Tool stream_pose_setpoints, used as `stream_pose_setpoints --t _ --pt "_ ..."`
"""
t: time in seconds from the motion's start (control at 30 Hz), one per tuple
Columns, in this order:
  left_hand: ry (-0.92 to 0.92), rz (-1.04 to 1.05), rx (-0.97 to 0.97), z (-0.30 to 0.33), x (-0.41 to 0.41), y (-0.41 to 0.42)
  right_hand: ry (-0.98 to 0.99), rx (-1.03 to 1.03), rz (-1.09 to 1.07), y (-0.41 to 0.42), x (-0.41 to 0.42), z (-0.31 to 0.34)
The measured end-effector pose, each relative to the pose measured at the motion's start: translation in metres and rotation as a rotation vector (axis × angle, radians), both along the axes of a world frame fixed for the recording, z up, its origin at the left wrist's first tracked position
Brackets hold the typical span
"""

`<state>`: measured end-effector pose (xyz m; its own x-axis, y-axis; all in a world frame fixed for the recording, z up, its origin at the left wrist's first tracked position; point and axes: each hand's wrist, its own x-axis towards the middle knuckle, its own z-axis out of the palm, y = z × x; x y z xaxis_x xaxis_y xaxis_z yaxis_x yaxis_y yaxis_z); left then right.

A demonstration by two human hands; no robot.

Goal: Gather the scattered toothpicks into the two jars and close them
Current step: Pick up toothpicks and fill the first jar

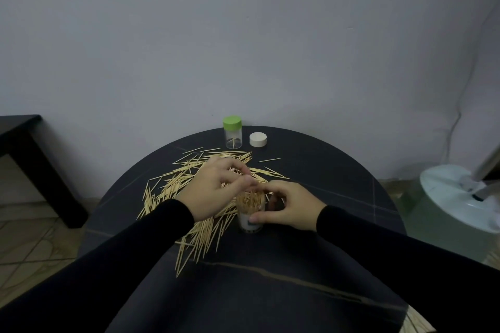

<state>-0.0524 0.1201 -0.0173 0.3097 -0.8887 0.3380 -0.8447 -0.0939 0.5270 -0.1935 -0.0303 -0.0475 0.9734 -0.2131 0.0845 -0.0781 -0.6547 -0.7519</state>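
While pale wooden toothpicks lie heaped on the dark round desk, 2 clear jars show: open jar, packed w/ picks, gripped by right hand; green-lidded jar at the back beside 1 white lid. Left hand fingers pinch together just above the open jar.

Two clear jars stand on the round dark table: one green-capped jar near the far edge, one open jar packed with toothpicks. One white lid lies loose. Scattered toothpicks are too many to count.
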Motion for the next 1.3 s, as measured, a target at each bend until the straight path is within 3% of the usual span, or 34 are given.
stream_pose_setpoints --t 0.07,0.13,0.2,0.3,0.57,1.07,1.3 --pt "0.155 0.062 -0.067 0.001 0.005 0.001 0.004 -0.002 -0.001 0.0 0.0 0.001" --pt "0.182 0.208 -0.074 -0.005 0.01 0.001 0.01 0.002 -0.008 0.001 0.0 0.003" --pt "0.039 0.357 0.147 -0.013 0.014 0.002 0.015 -0.012 -0.031 0.002 0.001 0.004" --pt "-0.272 0.364 0.424 -0.027 0.015 0.004 0.014 -0.031 -0.081 0.002 0.0 0.007" --pt "-0.411 0.432 0.33 -0.034 -0.003 -0.007 0.008 -0.019 -0.103 0.0 -0.001 0.005" --pt "0.132 0.506 0.313 -0.001 0.009 0.002 0.049 -0.053 -0.111 -0.004 0.002 0.003" --pt "0.262 0.393 0.074 0.008 0.002 0.001 0.051 -0.053 -0.103 -0.004 0.003 0.003"
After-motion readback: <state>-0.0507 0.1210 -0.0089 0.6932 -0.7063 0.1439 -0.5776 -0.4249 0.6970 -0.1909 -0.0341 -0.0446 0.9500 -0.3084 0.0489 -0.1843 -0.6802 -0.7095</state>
